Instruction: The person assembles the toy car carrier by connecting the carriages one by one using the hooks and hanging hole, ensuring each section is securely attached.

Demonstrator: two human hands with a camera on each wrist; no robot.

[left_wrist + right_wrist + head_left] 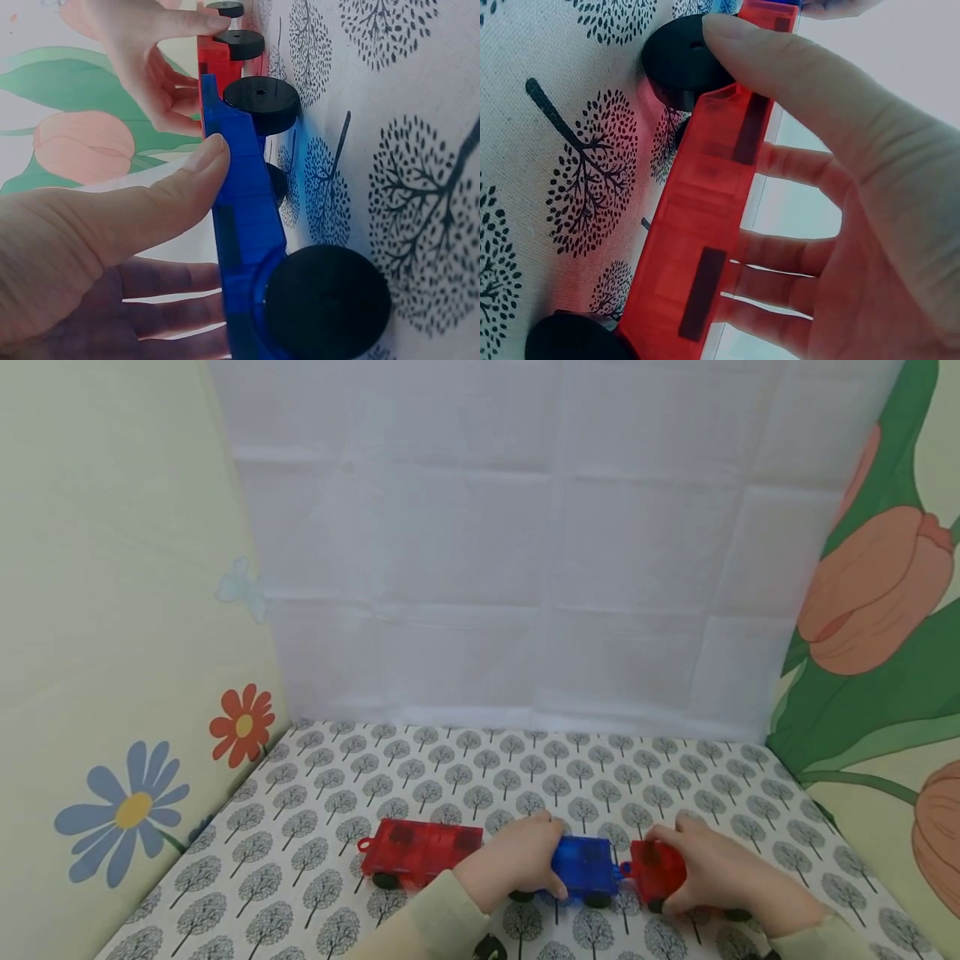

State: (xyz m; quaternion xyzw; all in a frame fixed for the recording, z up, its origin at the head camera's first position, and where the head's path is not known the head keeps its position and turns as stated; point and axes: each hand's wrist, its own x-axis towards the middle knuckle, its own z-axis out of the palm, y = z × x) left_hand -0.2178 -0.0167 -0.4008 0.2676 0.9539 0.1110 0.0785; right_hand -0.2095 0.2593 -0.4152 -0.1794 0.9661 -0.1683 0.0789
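Observation:
My left hand (517, 856) grips a translucent blue toy wagon (588, 864) with black wheels. In the left wrist view its thumb lies on the wagon's near side, with the other fingers along the far side. My right hand (708, 872) holds a red toy wagon (654, 870) by its sides; the right wrist view shows the thumb by a black wheel (686, 60). The blue and red wagons stand end to end, and their small couplings overlap between them in the head view. A second red wagon (420, 847) stands left of the blue one, its right end behind my left hand.
A cloth printed with grey trees (420, 768) covers the table. A white sheet (525, 568) hangs behind it. Flower-printed panels stand at the left (135, 652) and right (877, 710).

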